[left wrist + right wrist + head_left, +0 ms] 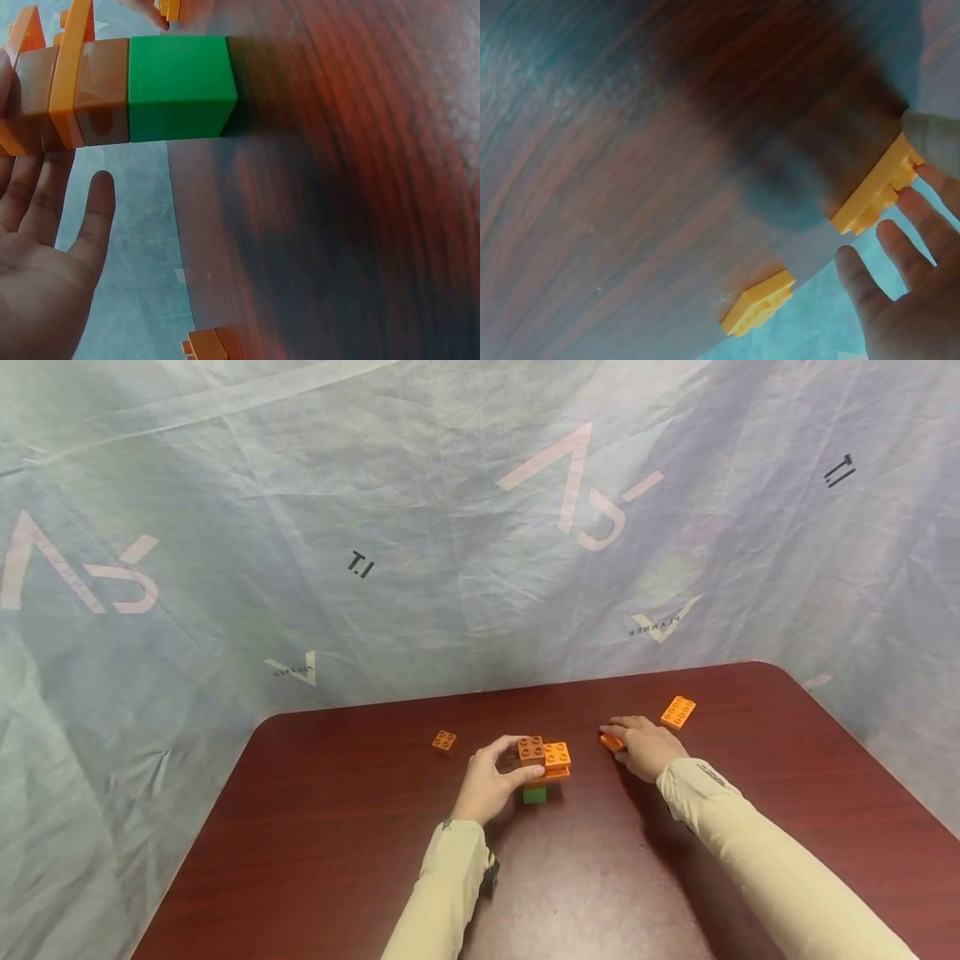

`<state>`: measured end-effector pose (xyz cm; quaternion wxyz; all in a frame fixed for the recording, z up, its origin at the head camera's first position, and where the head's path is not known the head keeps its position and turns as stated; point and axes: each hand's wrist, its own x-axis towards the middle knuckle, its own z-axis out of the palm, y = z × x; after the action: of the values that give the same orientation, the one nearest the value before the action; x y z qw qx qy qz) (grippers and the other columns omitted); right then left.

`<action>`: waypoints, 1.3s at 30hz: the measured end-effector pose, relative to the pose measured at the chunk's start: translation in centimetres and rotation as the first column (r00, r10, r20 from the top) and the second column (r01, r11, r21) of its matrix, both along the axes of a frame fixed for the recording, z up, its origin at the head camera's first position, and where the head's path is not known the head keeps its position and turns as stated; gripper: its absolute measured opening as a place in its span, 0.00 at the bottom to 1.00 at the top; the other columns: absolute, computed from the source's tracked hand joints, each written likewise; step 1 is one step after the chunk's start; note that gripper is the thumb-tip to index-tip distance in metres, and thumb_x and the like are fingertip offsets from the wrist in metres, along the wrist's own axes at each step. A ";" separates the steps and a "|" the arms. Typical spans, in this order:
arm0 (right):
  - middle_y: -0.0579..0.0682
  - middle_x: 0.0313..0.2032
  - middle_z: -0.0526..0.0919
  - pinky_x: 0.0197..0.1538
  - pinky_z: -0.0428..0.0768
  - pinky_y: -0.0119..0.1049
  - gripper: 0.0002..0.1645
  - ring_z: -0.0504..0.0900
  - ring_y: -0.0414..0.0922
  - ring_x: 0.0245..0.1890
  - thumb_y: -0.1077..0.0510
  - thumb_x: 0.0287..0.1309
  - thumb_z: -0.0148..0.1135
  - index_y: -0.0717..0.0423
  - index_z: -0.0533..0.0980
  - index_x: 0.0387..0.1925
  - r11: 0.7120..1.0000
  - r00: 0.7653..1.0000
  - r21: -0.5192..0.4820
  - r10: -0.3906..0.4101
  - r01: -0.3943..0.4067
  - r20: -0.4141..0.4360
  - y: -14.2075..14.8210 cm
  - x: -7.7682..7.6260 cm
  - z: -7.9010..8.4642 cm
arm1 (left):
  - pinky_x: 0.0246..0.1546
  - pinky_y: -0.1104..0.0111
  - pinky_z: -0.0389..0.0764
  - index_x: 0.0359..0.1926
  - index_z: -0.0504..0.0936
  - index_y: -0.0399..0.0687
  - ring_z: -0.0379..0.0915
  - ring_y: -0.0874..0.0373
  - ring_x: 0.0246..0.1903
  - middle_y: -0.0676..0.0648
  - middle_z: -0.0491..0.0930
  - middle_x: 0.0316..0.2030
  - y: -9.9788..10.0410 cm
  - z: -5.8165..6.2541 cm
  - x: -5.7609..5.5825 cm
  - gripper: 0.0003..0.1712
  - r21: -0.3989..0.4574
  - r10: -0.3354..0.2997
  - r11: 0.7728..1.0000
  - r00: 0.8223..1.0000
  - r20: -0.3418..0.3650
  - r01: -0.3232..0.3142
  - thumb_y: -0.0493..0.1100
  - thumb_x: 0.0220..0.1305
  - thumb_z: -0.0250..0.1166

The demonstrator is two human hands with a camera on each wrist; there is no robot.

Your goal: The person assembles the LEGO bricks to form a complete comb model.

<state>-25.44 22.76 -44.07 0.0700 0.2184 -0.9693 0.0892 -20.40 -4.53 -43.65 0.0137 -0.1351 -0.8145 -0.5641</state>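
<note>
My left hand [482,787] grips the upper part of a stack of toy building bricks [531,749], thumb on the near side and fingers behind. In the left wrist view a green brick [181,88] forms its base, with brown bricks [103,90] and thin orange bricks [69,82] above. The little finger stands away from the stack. Further right, my right hand [651,748] pinches a flat orange brick [877,186] by one end between thumb and fingertips, close over the table. The hand partly covers this brick in the head view.
Another flat orange brick [678,712] lies studs up beyond the right hand. A brown-orange four-stud brick [444,741] sits left of the stack. Both are on the dark red wooden table [337,843], and a grey printed cloth [450,527] hangs behind its back edge.
</note>
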 end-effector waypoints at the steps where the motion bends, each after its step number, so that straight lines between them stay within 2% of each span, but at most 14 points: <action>1: 0.64 0.56 0.81 0.53 0.78 0.60 0.26 0.77 0.64 0.58 0.66 0.54 0.73 0.61 0.82 0.57 1.000 1.000 0.004 0.002 -0.002 0.002 0.0 0.0 -0.1 | 0.53 0.57 0.81 0.59 0.82 0.44 0.82 0.51 0.48 0.46 0.84 0.46 -0.1 0.0 0.0 0.24 -0.003 0.000 1.000 1.000 0.002 0.000 0.42 0.62 0.74; 6: 0.59 0.44 0.84 0.46 0.81 0.56 0.21 0.80 0.60 0.48 0.64 0.51 0.76 0.60 0.85 0.49 1.000 0.998 0.029 0.003 -0.001 -0.055 -0.1 -0.2 -0.3 | 0.52 0.59 0.81 0.59 0.82 0.45 0.82 0.52 0.47 0.47 0.84 0.46 -0.3 0.0 0.1 0.25 -0.008 -0.002 1.000 1.000 0.003 0.002 0.43 0.62 0.75; 8: 0.57 0.41 0.84 0.44 0.81 0.55 0.20 0.80 0.59 0.45 0.62 0.51 0.77 0.60 0.85 0.47 1.000 0.999 0.030 -0.002 0.003 -0.054 -0.2 -0.2 -0.2 | 0.52 0.58 0.81 0.59 0.82 0.45 0.81 0.52 0.48 0.47 0.84 0.46 -0.4 0.1 0.1 0.25 -0.002 -0.001 1.000 1.000 0.005 0.001 0.43 0.62 0.75; 14: 0.64 0.45 0.80 0.46 0.82 0.58 0.20 0.82 0.61 0.43 0.59 0.58 0.73 0.64 0.82 0.51 0.998 1.000 -0.062 -0.005 0.007 0.021 -0.8 -0.2 1.1 | 0.53 0.56 0.81 0.59 0.82 0.45 0.82 0.50 0.49 0.46 0.84 0.47 -0.6 0.2 0.0 0.24 0.005 0.004 1.000 1.000 0.005 -0.004 0.42 0.62 0.74; 24: 0.57 0.42 0.79 0.39 0.81 0.51 0.22 0.79 0.48 0.28 0.57 0.62 0.71 0.64 0.81 0.55 0.990 0.998 -0.133 0.054 -0.056 -0.017 -1.9 0.0 3.4 | 0.53 0.56 0.81 0.58 0.82 0.44 0.82 0.50 0.49 0.46 0.84 0.47 -0.7 0.2 -0.2 0.24 -0.001 0.010 1.000 1.000 0.000 -0.010 0.42 0.62 0.75; 32: 0.60 0.49 0.81 0.51 0.79 0.58 0.25 0.84 0.57 0.41 0.54 0.65 0.68 0.63 0.79 0.59 0.982 0.996 -0.167 0.081 -0.086 -0.040 -2.7 0.9 5.1 | 0.52 0.57 0.81 0.59 0.82 0.44 0.82 0.50 0.49 0.46 0.84 0.48 -0.6 0.1 -0.2 0.25 0.002 0.012 1.000 1.000 0.007 -0.012 0.43 0.62 0.75; 39: 0.58 0.52 0.83 0.51 0.80 0.57 0.28 0.85 0.56 0.43 0.54 0.63 0.71 0.61 0.77 0.61 0.958 0.990 -0.253 0.121 -0.135 -0.068 -3.5 2.1 6.5 | 0.54 0.56 0.80 0.59 0.82 0.46 0.80 0.55 0.47 0.50 0.85 0.45 -0.1 -0.1 -0.1 0.25 -0.006 0.013 1.000 1.000 0.024 -0.013 0.45 0.62 0.75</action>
<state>-23.31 19.25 -37.56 0.1169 0.2720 -0.9311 0.2129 -20.46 -4.65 -43.76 0.0071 -0.1231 -0.8172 -0.5630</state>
